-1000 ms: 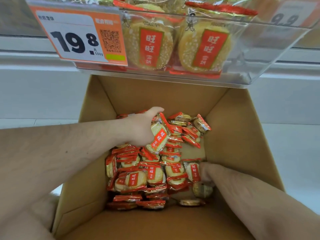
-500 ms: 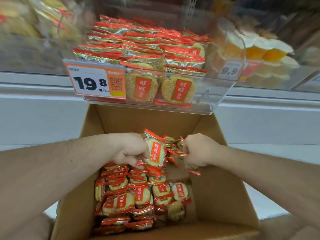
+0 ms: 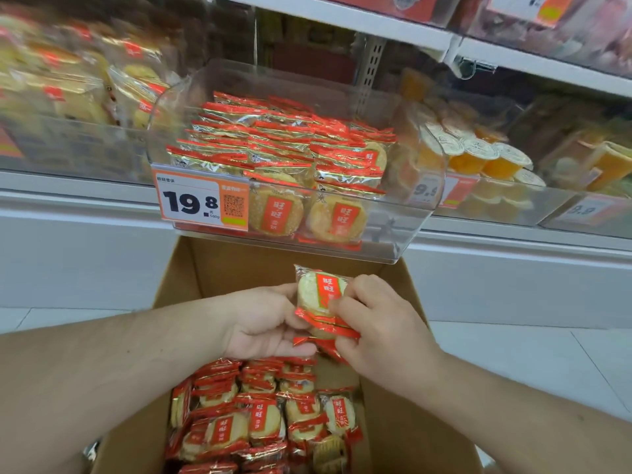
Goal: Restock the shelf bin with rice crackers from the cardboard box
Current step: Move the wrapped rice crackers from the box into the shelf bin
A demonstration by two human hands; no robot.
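Shelf bin [image 3: 403, 213] nearer; both hands' fingers now clasp raised cracker packets [image 3: 319, 295] together.

My left hand [image 3: 270, 323] and my right hand [image 3: 379, 331] cover the lower part of the cracker packets [image 3: 321, 302] between them, so I cannot count how many I hold. The bottom edge of the picture cuts off the cardboard box [image 3: 222, 265] and the lowest packets in the box [image 3: 260, 425], and my forearms hide its side walls. The snack bags [image 3: 68, 83] on the left of the shelf are blurred and their print is not readable. The small text on the price tag [image 3: 201, 201] is too small to read. The top edge cuts off the upper shelf [image 3: 345, 23].
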